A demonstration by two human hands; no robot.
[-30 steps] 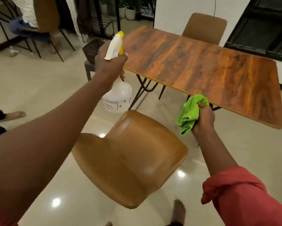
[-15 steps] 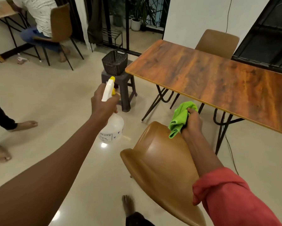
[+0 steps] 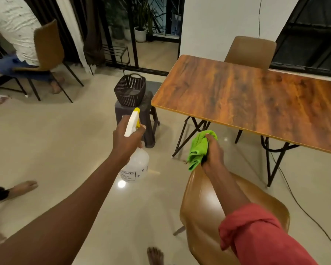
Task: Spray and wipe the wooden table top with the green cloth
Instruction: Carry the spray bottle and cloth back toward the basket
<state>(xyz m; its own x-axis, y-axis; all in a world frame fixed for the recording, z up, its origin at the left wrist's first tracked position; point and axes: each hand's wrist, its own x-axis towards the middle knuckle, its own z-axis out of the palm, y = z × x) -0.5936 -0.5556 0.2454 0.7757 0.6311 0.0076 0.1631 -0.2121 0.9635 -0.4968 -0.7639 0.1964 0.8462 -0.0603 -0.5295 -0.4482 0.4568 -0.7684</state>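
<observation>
The wooden table top (image 3: 256, 100) fills the upper right, bare and reddish brown, on black metal legs. My left hand (image 3: 127, 137) grips the neck of a translucent spray bottle (image 3: 135, 165) with a white and yellow trigger head, held over the floor left of the table. My right hand (image 3: 212, 155) is closed on a bunched green cloth (image 3: 198, 149), held below the table's near edge and just above the back of a brown chair (image 3: 204, 213).
A grey stool (image 3: 150, 113) carrying a dark basket (image 3: 130, 89) stands off the table's left corner. Another brown chair (image 3: 250, 51) sits behind the table. A seated person (image 3: 13, 31) is at far left, a foot (image 3: 24, 187) at the left edge. A cable (image 3: 302, 209) trails on the floor.
My view has swung left and back from the table. Both hands have dropped lower and away from the table, and the brown chair now sits under my right arm.
</observation>
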